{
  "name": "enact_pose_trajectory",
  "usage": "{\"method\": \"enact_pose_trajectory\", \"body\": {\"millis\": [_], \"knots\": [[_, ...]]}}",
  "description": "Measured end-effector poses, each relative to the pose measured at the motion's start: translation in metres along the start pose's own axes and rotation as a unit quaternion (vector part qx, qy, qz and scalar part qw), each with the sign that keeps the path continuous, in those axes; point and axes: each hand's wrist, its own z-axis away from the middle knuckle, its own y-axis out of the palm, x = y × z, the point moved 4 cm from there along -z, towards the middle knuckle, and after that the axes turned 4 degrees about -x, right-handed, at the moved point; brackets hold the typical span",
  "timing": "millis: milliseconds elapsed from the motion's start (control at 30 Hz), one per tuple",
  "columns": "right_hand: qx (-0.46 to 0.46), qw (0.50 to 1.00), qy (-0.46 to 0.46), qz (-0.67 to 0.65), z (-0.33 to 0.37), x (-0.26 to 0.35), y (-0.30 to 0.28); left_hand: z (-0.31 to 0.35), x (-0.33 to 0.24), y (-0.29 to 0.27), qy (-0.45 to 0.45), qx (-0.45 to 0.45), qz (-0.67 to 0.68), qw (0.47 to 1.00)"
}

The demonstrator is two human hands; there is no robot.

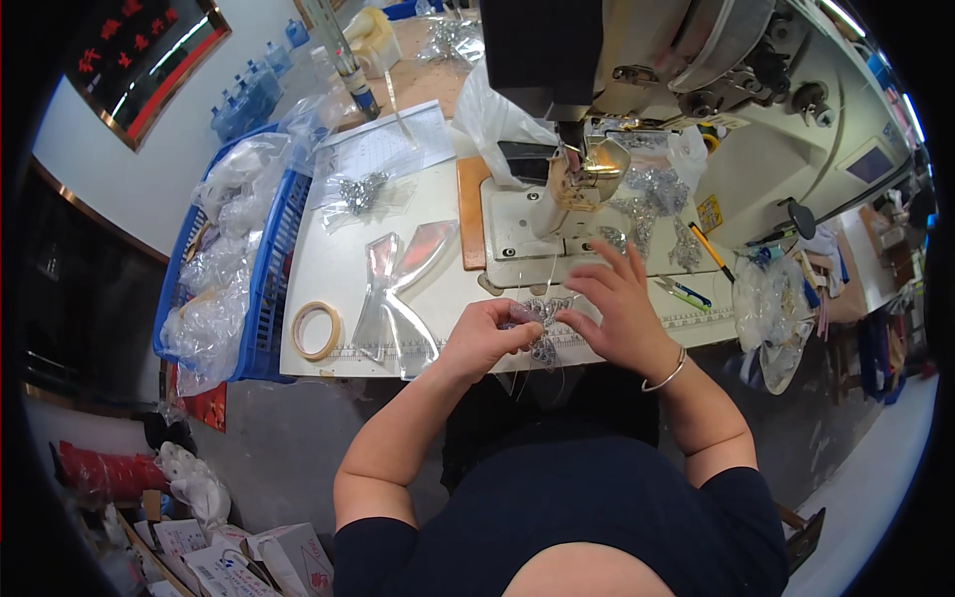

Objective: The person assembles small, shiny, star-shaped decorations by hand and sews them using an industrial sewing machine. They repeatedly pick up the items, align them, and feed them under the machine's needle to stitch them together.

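At the front edge of the table, my left hand point(494, 335) pinches a silver-grey beaded appliqué point(545, 316) between thumb and fingers. My right hand point(624, 310), a bangle at its wrist, is beside the piece with its fingers spread; the thumb tip is close to the appliqué's right edge, and I cannot tell if it touches. Thin threads hang from the appliqué below the table edge. Just beyond my hands stands a sewing machine point(542, 214). Left of my left hand lie clear plastic bow-shaped pieces point(413, 261).
A tape roll point(316, 331) lies at the table's left corner, beside a blue basket point(269, 289) full of plastic bags. More silver appliqués point(363, 191) rest on a plastic sheet. Right of the machine are a yellow pen point(709, 251), small snips point(684, 295) and more beaded pieces point(657, 194).
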Motion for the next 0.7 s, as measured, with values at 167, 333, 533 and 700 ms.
{"method": "enact_pose_trajectory", "body": {"millis": [167,333,533,700], "knots": [[0.038,0.985,0.004,-0.169,-0.006,-0.004,-0.001,0.002,-0.003,0.001,-0.007,0.033,0.024,0.999],[0.076,0.973,-0.005,-0.22,-0.014,-0.001,-0.006,0.002,-0.001,0.001,-0.015,0.038,0.023,0.999],[0.056,0.965,-0.015,-0.257,-0.013,-0.005,0.001,0.002,0.0,0.003,-0.01,0.041,-0.001,0.999],[0.088,0.946,0.01,-0.312,-0.014,-0.01,0.012,0.003,-0.002,0.005,-0.003,0.043,-0.029,0.999]]}}
